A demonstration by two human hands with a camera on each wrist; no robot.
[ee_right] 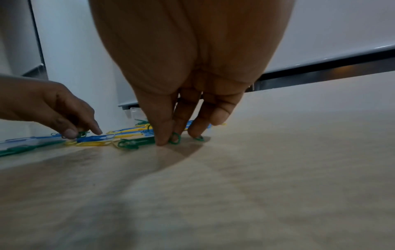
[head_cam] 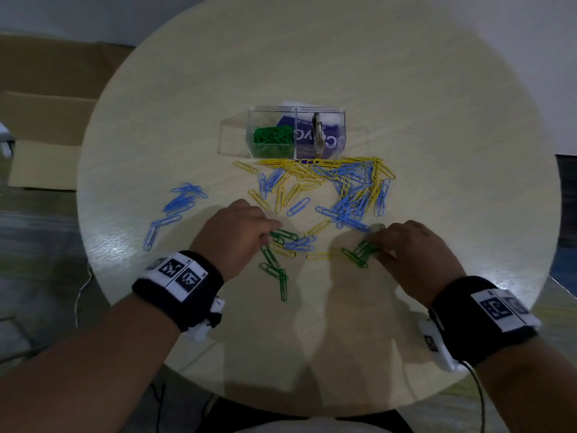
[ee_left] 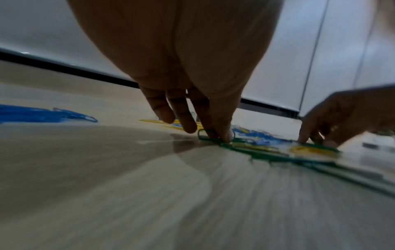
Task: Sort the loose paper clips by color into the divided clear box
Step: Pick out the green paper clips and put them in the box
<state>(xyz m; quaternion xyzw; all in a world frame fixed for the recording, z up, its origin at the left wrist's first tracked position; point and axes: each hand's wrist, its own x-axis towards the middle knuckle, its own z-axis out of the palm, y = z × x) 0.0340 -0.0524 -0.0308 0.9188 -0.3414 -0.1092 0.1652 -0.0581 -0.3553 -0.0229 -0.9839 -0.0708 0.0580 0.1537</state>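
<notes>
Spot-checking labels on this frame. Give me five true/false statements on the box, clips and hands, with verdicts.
1. Green clips fill the clear box's left compartment. True.
2. The left hand is lifting a blue clip above the table. False: its fingertips pinch a green clip on the table.
3. The right hand touches green clips. True.
4. All yellow clips are boxed. False: yellow clips lie loose.
5. A separate group of blue clips lies left of the main pile. True.
</notes>
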